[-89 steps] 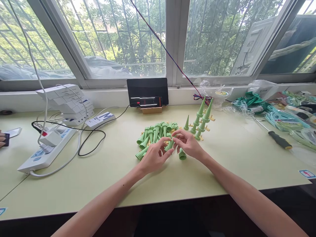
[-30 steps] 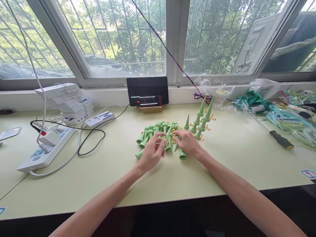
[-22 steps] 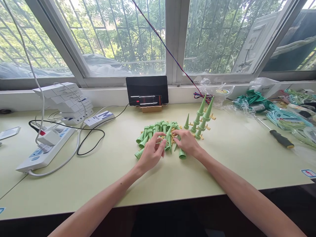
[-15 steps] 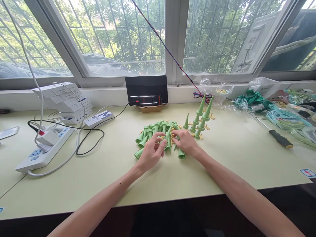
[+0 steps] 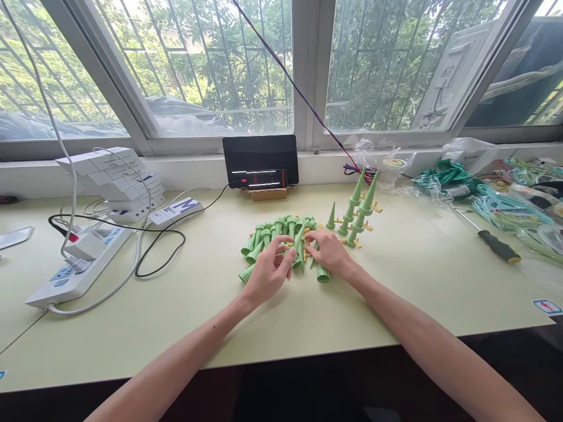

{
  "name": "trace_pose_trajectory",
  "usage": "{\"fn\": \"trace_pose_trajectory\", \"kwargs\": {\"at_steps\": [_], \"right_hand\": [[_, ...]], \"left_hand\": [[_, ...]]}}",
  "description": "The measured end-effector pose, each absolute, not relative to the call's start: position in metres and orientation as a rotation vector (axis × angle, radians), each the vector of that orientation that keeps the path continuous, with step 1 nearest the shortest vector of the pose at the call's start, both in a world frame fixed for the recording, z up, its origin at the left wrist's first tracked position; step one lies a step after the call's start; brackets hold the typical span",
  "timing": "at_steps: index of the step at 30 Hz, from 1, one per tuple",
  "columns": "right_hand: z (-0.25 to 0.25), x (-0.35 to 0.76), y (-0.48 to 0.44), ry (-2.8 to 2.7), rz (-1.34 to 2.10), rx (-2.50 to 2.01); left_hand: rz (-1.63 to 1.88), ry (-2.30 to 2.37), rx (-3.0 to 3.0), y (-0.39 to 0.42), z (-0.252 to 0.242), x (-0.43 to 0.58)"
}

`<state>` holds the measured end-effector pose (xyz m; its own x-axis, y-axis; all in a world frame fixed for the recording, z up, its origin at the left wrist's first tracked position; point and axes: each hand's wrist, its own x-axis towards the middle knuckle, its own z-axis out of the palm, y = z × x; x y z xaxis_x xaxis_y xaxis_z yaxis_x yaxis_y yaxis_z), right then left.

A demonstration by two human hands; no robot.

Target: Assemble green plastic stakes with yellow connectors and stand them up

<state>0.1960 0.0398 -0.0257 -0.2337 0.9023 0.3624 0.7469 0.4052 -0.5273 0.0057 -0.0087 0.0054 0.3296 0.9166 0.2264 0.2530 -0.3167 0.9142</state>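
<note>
A pile of green plastic plant-watering spikes (image 5: 255, 251) with small yellow valves lies at mid-table. My left hand (image 5: 269, 271) is at the pile's front, thumb and fingers closed on one green watering spike (image 5: 300, 234) whose tip points up and away. Beside it, my right hand (image 5: 329, 251) bends down over the pile's right side. Its fingertips are pressed together near a yellow valve, and what they hold is hidden. A loose green spike (image 5: 324, 275) lies under that hand, open end towards me. To the right, spikes stand upright in two nested stacks (image 5: 366, 205), with a single spike (image 5: 331, 217) beside them.
At the back, a phone (image 5: 266, 179) leans before a dark tablet (image 5: 281, 149). On the left are a power strip (image 5: 83, 269), white boxes (image 5: 127, 181) and loose cables. A screwdriver (image 5: 499, 246) and plastic-bagged items (image 5: 505, 205) lie on the right.
</note>
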Motion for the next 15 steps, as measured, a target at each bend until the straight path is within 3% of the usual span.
{"fn": "trace_pose_trajectory", "kwargs": {"at_steps": [15], "right_hand": [[-0.0307, 0.1990, 0.0384, -2.015, 0.341, -1.356]], "left_hand": [[1.024, 1.053, 1.775, -0.0073, 0.0057, 0.0050]]}}
